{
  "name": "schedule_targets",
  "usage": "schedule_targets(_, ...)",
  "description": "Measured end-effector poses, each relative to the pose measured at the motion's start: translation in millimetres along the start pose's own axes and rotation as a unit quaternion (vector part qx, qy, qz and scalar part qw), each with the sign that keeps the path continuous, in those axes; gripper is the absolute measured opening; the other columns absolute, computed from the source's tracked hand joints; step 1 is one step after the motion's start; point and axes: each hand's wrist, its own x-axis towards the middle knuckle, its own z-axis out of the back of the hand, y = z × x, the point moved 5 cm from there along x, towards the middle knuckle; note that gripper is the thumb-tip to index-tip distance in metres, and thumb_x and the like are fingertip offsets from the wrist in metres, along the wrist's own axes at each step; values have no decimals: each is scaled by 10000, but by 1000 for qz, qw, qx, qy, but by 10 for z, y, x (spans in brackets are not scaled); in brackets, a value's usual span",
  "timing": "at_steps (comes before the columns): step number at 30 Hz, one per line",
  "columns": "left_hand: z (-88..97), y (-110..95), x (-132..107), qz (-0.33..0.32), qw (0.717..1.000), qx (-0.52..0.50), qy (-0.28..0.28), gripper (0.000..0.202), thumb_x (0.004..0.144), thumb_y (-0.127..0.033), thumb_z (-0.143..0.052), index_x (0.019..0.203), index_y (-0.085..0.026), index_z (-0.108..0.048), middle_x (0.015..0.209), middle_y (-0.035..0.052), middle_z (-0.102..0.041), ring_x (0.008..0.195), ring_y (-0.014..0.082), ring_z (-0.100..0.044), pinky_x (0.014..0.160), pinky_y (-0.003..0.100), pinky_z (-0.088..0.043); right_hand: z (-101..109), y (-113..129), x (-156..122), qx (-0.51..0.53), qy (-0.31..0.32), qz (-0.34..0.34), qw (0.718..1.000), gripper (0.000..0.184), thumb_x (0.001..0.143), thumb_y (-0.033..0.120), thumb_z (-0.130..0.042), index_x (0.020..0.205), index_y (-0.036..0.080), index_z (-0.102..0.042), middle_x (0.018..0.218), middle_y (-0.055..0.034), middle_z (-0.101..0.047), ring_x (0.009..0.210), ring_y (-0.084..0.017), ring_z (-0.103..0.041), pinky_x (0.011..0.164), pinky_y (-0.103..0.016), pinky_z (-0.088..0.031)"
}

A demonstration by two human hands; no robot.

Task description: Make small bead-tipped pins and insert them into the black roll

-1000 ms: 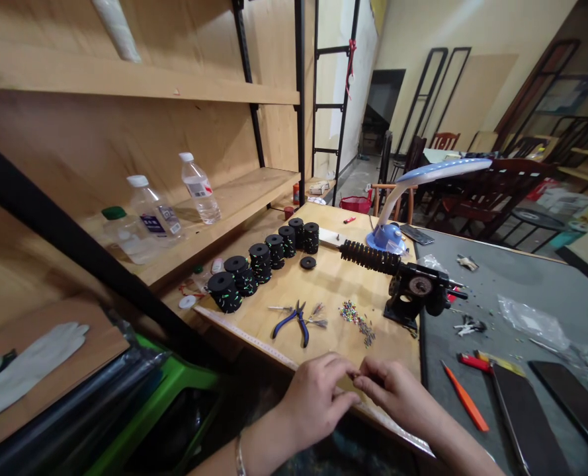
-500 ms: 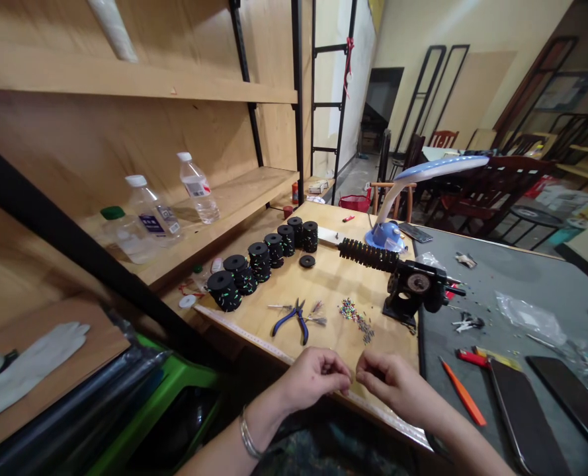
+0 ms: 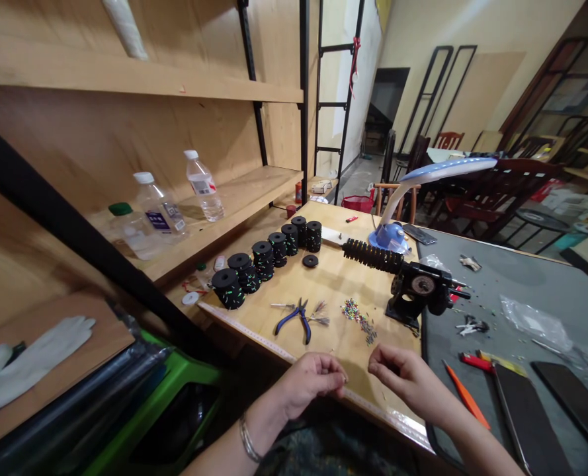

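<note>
Above the table's front edge, my left hand (image 3: 313, 380) is closed in a pinch; what its fingertips hold is too small to make out. My right hand (image 3: 397, 373) is also pinched, a short gap to the right, its fingertips hiding anything between them. Just beyond the hands lies a small heap of coloured beads (image 3: 354, 311) with greyish ones trailing from it. Blue-handled pliers (image 3: 301, 318) rest with handles spread, beside a bundle of thin wires (image 3: 319, 314). Farther back, a black winding device (image 3: 415, 287) carries a long dark coil (image 3: 373, 256).
Several black spools (image 3: 244, 271) stand in a row along the table's left side, near a flat black disc (image 3: 310, 261). A blue lamp (image 3: 390, 235) stands behind the device. On the grey mat (image 3: 492, 291) lie an orange tool (image 3: 465, 395) and phones (image 3: 526, 416). Bottles (image 3: 204, 185) stand on the shelf.
My hands have moved apart, the right one shifting to the right and slightly up. The whole view has shifted a little. Objects on the table stay where they were.
</note>
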Motion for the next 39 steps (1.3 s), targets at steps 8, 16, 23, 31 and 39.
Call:
schedule_targets(8, -118, -189, -70, -56, 995, 55, 65, 193, 711, -290, -720, 752, -141, -605, 701, 21, -677, 698, 139, -585, 696, 257, -405, -74, 6, 8, 32, 38, -26, 998, 232, 843, 360, -534, 709, 177, -583, 604, 32, -503, 586, -129, -433, 570, -247, -336)
schedule_targets(16, -279, -322, -52, -114, 984, 125, 56, 273, 789, -405, -643, 774, -148, -554, 592, -38, -514, 539, 91, -456, 545, 227, -346, -123, 16, 14, 21, 56, -27, 998, 266, 855, 386, -532, 687, 180, -542, 588, 52, -449, 569, -115, -380, 536, -236, -296)
schedule_targets(23, -291, -310, -49, -112, 985, 118, 49, 344, 808, -498, -595, 758, -167, -512, 591, -58, -452, 545, 92, -401, 561, 237, -326, -40, 68, -27, 28, 41, -14, 999, 226, 828, 360, -530, 678, 193, -511, 609, 58, -409, 590, -121, -374, 565, -235, -309)
schedule_targets(31, -339, -343, -57, -132, 983, 114, 51, 340, 829, -481, -580, 721, -175, -479, 592, -73, -345, 538, 89, -282, 515, 239, -231, -19, 121, -36, 20, 16, -13, 1000, 258, 827, 399, -513, 665, 205, -464, 610, 57, -372, 591, -127, -356, 559, -246, -299)
schedule_targets(39, -263, -324, -77, -156, 970, 183, 43, 356, 889, -487, -488, 725, -172, -496, 693, -7, -501, 702, 142, -470, 713, 268, -375, 77, 73, -46, 65, -19, -27, 997, 352, 794, 520, -543, 655, 214, -440, 594, 67, -335, 558, -118, -314, 534, -243, -280)
